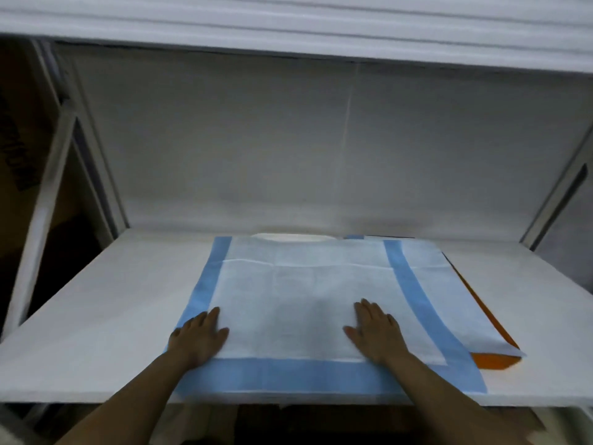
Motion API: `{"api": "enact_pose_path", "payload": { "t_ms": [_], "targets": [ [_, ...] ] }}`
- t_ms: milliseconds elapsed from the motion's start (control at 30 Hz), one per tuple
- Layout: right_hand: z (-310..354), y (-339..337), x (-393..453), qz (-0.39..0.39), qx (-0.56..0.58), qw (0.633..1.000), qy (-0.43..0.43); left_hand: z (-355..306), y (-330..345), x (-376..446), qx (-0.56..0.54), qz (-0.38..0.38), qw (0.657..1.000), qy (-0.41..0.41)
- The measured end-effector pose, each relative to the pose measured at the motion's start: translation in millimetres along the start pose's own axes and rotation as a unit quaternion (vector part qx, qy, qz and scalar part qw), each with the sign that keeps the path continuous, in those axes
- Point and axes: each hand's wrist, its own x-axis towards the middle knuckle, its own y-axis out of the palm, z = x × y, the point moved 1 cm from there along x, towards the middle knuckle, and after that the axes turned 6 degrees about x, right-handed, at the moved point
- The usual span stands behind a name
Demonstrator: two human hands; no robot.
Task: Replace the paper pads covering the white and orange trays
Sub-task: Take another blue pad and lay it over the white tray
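Pressing flat on the near part of a blue-bordered paper pad (298, 303), the left hand (200, 337) lies palm down with its fingers (211, 319) straight and close together, gripping nothing, at the pad's left blue band; this looks meant to smooth the sheet and keep it from sliding on the white shelf (96, 332). A little white rim of the white tray (288, 238) peeps out at the pad's far edge, so the pad seems to cover that tray. Further right, the right hand (375, 335) does likewise, fingers (369, 313) straight and slightly spread, pushing down the pad's near middle. Rightmost, a second pad (449, 290) overlaps the first and lies on the orange tray (494, 358), whose near corner shows.
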Motion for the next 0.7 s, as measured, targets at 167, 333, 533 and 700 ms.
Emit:
{"api": "enact_pose_path", "payload": {
  "t_ms": [167,333,533,700],
  "targets": [
    [46,11,-26,-0.024,-0.010,0.997,-0.067,27,2,-39,0.018,0.007,1.000,0.014],
    [104,30,-35,0.000,0.016,0.991,-0.133,46,9,-64,0.045,-0.011,0.998,0.036],
    [175,64,-52,0.009,-0.016,0.954,-0.299,72,14,-87,-0.001,-0.058,0.996,0.072],
    [221,87,-64,0.020,-0.085,0.933,-0.350,99,16,-98,-0.072,-0.118,0.986,0.092]
  ]
}}
